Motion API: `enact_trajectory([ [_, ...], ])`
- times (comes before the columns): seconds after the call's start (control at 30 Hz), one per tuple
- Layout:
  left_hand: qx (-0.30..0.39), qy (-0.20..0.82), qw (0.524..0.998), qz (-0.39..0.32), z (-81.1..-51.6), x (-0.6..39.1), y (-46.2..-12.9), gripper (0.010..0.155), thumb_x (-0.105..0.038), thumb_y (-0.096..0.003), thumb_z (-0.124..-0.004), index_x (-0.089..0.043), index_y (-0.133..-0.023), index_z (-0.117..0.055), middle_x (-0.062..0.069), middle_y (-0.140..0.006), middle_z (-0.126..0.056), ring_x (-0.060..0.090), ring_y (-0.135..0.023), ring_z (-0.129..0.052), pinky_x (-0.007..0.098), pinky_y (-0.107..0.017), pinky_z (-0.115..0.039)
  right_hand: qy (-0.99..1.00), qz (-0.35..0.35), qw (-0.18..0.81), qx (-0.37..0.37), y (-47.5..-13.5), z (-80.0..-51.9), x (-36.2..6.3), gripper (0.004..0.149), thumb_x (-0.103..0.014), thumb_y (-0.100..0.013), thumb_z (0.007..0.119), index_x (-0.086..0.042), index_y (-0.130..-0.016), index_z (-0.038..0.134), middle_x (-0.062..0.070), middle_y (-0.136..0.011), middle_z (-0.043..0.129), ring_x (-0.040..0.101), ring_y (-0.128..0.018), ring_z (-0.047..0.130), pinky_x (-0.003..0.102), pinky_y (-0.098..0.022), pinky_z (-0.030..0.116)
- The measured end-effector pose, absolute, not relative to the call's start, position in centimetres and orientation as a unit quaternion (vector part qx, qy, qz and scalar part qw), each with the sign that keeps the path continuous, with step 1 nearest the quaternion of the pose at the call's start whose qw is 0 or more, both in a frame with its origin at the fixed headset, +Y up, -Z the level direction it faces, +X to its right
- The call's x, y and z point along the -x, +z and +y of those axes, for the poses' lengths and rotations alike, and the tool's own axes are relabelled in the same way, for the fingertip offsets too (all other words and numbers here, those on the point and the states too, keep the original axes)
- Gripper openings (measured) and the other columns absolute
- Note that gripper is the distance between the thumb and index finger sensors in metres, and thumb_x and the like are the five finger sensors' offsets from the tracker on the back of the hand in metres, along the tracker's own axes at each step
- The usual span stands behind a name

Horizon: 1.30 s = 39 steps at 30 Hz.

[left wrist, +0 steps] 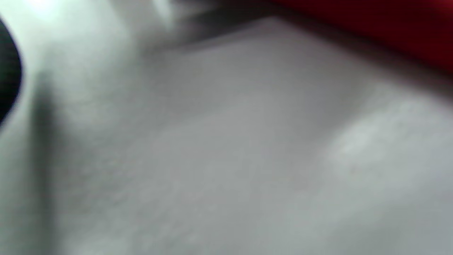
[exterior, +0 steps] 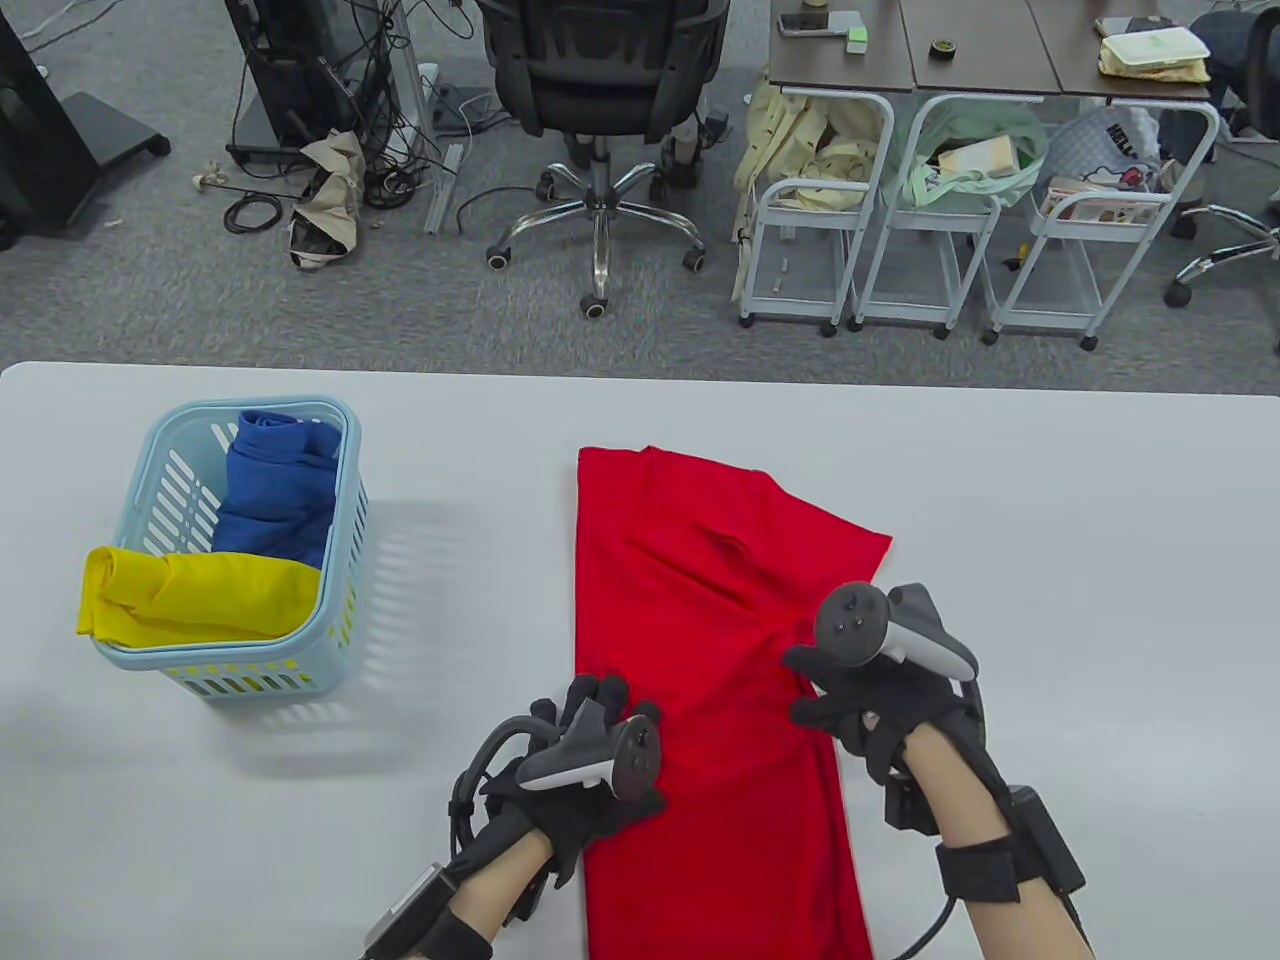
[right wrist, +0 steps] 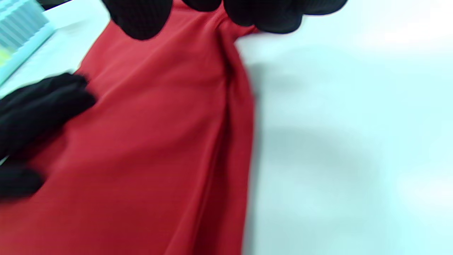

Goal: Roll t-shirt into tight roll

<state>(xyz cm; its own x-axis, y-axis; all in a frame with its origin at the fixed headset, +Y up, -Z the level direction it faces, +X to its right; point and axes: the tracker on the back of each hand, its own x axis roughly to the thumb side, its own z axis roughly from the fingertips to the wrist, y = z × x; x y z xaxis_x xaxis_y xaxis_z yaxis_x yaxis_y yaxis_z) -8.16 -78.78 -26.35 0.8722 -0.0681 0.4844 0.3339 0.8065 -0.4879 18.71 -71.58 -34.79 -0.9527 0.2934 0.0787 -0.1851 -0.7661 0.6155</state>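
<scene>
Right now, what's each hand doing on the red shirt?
Left hand: open, fingers resting flat on the red t-shirt's left edge.
Right hand: pinches a fold at the shirt's right edge.

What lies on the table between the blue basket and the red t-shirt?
Nothing: the table view shows only bare white table between the basket and the red t-shirt.

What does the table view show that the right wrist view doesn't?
Only the table view shows the whole basket with its blue roll and yellow roll, both trackers, and the chair. Only the right wrist view shows, close up, the right hand with its fingers bunching the shirt's edge. Both show the red shirt, the left hand on it, and the table.
</scene>
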Motion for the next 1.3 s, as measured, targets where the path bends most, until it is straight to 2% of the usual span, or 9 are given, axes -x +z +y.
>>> enact_trajectory([
  [0.33, 0.301, -0.083, 0.921, -0.234, -79.0, 8.5, -26.5, 0.084, -0.069, -0.0518, -0.029, -0.025, -0.111, 0.010, 0.020, -0.117, 0.012, 0.049, -0.109, -0.001, 0.070, -0.076, -0.020, 0.948, 0.287, 0.133, 0.018, -43.1, -72.5, -17.1, 0.076, -0.042, -0.057, 0.070, -0.022, -0.113, 0.024, 0.019, -0.114, 0.022, 0.037, -0.098, 0.051, 0.055, -0.072, 0.044],
  [0.53, 0.305, -0.081, 0.920, -0.233, -79.0, 8.5, -26.6, 0.083, -0.069, -0.0518, -0.028, -0.025, -0.111, 0.010, 0.020, -0.116, 0.012, 0.049, -0.108, 0.000, 0.070, -0.076, -0.019, 0.959, 0.279, 0.027, 0.034, -45.2, -75.2, -14.5, 0.069, -0.041, -0.056, 0.073, -0.027, -0.111, 0.035, 0.012, -0.113, 0.039, 0.034, -0.094, 0.060, 0.054, -0.071, 0.049],
  [0.63, 0.305, -0.080, 0.920, -0.233, -79.1, 8.5, -26.6, 0.084, -0.069, -0.0517, -0.029, -0.025, -0.111, 0.010, 0.020, -0.116, 0.012, 0.048, -0.108, 0.000, 0.069, -0.076, -0.019, 0.976, 0.208, -0.029, 0.057, -45.7, -74.8, -13.8, 0.046, -0.038, -0.056, 0.073, -0.027, -0.099, 0.061, 0.003, -0.090, 0.073, 0.021, -0.071, 0.084, 0.048, -0.062, 0.066],
  [0.7, 0.305, -0.083, 0.920, -0.233, -79.1, 8.4, -26.5, 0.083, -0.069, -0.0514, -0.028, -0.024, -0.110, 0.011, 0.023, -0.113, 0.015, 0.049, -0.108, 0.000, 0.069, -0.076, -0.019, 0.979, 0.193, -0.018, 0.064, -45.7, -73.7, -14.0, 0.038, -0.037, -0.056, 0.073, -0.025, -0.092, 0.069, 0.002, -0.079, 0.082, 0.016, -0.060, 0.090, 0.045, -0.056, 0.072],
  [0.87, 0.301, -0.091, 0.920, -0.233, -78.9, 8.2, -26.4, 0.084, -0.068, -0.0520, -0.029, -0.023, -0.111, 0.009, 0.028, -0.112, 0.012, 0.053, -0.108, -0.005, 0.068, -0.077, -0.023, 0.970, 0.125, 0.128, 0.162, -45.0, -70.5, -19.9, 0.039, -0.041, -0.058, 0.069, -0.021, -0.092, 0.069, 0.000, -0.072, 0.086, 0.011, -0.050, 0.094, 0.040, -0.048, 0.078],
  [0.97, 0.302, -0.091, 0.920, -0.234, -78.9, 8.1, -26.4, 0.084, -0.068, -0.0521, -0.029, -0.023, -0.111, 0.009, 0.027, -0.114, 0.010, 0.053, -0.108, -0.005, 0.069, -0.077, -0.023, 0.941, 0.184, 0.181, 0.219, -44.2, -72.9, -23.5, 0.039, -0.043, -0.059, 0.068, -0.017, -0.087, 0.076, 0.002, -0.066, 0.090, 0.012, -0.044, 0.097, 0.041, -0.044, 0.080],
  [1.03, 0.303, -0.092, 0.919, -0.236, -78.9, 8.0, -26.4, 0.083, -0.068, -0.0522, -0.029, -0.023, -0.111, 0.009, 0.027, -0.114, 0.010, 0.052, -0.108, -0.004, 0.069, -0.077, -0.023, 0.938, 0.223, 0.120, 0.235, -43.6, -74.6, -24.7, 0.040, -0.046, -0.058, 0.066, -0.018, -0.081, 0.082, 0.001, -0.062, 0.094, 0.011, -0.041, 0.099, 0.040, -0.042, 0.082],
  [1.13, 0.305, -0.091, 0.918, -0.236, -78.9, 8.1, -26.5, 0.084, -0.069, -0.0522, -0.029, -0.023, -0.111, 0.010, 0.027, -0.114, 0.010, 0.053, -0.108, -0.004, 0.069, -0.077, -0.022, 0.941, 0.199, 0.088, 0.260, -42.7, -75.0, -25.7, 0.041, -0.045, -0.059, 0.061, -0.019, -0.086, 0.078, 0.003, -0.069, 0.091, 0.013, -0.050, 0.097, 0.042, -0.047, 0.079],
  [1.3, 0.323, -0.078, 0.913, -0.236, -79.2, 8.3, -26.6, 0.083, -0.069, -0.0519, -0.027, -0.024, -0.109, 0.014, 0.024, -0.113, 0.016, 0.052, -0.106, 0.003, 0.070, -0.075, -0.016, 0.945, 0.209, 0.092, 0.234, -42.5, -73.9, -24.3, 0.063, -0.057, -0.055, 0.063, -0.016, -0.102, 0.061, 0.012, -0.089, 0.076, 0.023, -0.067, 0.088, 0.048, -0.056, 0.071],
])
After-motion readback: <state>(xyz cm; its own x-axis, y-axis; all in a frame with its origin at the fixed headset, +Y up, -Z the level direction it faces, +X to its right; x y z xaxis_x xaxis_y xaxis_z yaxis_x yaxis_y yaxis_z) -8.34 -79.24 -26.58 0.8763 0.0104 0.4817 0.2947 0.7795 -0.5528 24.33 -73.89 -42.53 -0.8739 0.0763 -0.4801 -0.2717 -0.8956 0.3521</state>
